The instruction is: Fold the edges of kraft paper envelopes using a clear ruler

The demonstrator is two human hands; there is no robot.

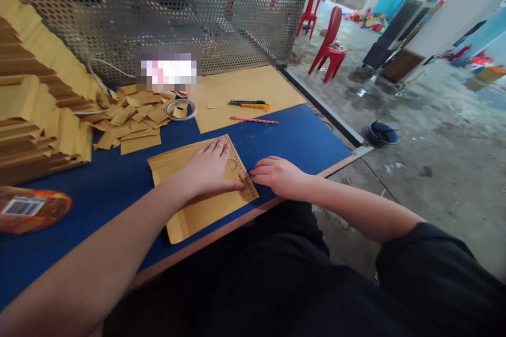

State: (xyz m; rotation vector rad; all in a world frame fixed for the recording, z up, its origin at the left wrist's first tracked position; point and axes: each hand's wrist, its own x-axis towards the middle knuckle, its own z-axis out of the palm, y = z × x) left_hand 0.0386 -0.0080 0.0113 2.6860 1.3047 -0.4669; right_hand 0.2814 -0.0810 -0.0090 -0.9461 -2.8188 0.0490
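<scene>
A brown kraft-paper envelope point(193, 226) lies on the blue tabletop, close to the front edge. Along its right side rests a clear ruler point(239, 169) with printed markings. My left hand point(209, 166) is spread flat over the envelope, thumb and fingertips pressing at the ruler. Just right of the ruler, my right hand point(279, 175) has its fingers curled together, fingertips low by the ruler's edge; anything between them is hidden. Beyond the envelope are a pink pencil point(255, 120), a yellow utility knife point(253, 107) and a black pen point(247, 101).
Stacked folded brown paper point(35, 116) rises at the left, beside loose paper scraps point(138, 116) and a tape roll point(192, 110). An orange package point(51, 208) lies at left. A perforated metal panel point(237, 26) borders the back. On the floor are a red chair point(331, 47) and a dark bucket point(382, 136).
</scene>
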